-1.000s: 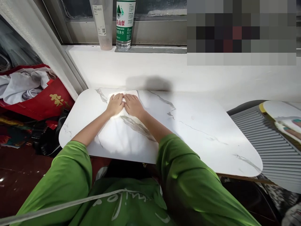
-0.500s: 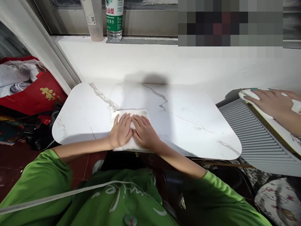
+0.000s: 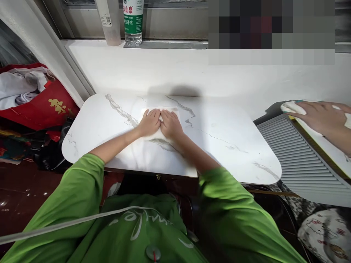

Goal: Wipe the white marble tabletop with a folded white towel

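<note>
A folded white cloth (image 3: 154,136) lies on the white marble-patterned tabletop (image 3: 227,128), left of its middle. My left hand (image 3: 149,123) rests flat on the cloth's left part, fingers stretched forward. Beside it, my right hand (image 3: 171,123) presses flat on the right part, its fingers also stretched out. The two hands touch or nearly touch at the thumbs. Both palms cover much of the cloth, whose upper edge and lower middle show.
Another person's hand (image 3: 320,115) rests on a white cloth at the right, above a grey ribbed panel (image 3: 301,157). A clear plastic bottle (image 3: 133,22) and a translucent container (image 3: 109,25) stand on the sill. A red bag (image 3: 52,106) holding fabric is at the left.
Both my hands and the white cloth have slid forward and slightly right across the tabletop, away from its near edge. The other person's hand has barely shifted.
</note>
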### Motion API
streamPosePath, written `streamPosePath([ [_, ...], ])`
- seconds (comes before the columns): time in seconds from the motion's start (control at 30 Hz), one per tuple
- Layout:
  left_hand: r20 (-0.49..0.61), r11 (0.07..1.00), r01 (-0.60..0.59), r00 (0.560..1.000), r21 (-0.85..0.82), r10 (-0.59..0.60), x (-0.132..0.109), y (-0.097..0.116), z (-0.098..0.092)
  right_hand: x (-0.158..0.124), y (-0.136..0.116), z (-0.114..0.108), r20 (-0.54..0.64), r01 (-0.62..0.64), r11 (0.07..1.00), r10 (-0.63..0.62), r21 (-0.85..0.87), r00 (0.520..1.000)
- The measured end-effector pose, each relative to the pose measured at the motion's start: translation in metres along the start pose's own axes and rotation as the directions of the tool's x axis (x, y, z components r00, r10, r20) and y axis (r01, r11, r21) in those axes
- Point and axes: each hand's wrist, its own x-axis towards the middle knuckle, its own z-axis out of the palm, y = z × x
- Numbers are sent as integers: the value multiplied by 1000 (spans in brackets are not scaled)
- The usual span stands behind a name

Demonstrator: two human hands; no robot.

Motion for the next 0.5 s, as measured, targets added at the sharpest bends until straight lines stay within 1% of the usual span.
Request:
streamPosePath([
  [0.07, -3, 1000, 12, 1000, -19, -12, 23, -9, 0, 21, 11, 5, -34, -23, 999, 25, 32, 999],
  [0.1, -7, 999, 19, 1000, -27, -19, 31, -11, 0, 28, 15, 7, -43, -25, 999, 27, 45, 999],
  [0.17, -19, 999, 26, 999, -35, -27, 37, -14, 1, 32, 19, 9, -48, -23, 998, 26, 53, 999],
  [0.23, -27, 999, 20, 999, -33, -21, 34, -13, 3, 29, 21, 10, -51, -25, 999, 27, 40, 998],
  [0.37, -41, 1000, -6, 999, -18, 5, 22, -8, 6, 12, 20, 12, -75, -16, 1000, 17, 3, 997],
  [0.5, -56, 999, -36, 998, 0, 36, 10, 2, 9, -6, 16, 6, -74, -9, 999, 7, -32, 997],
])
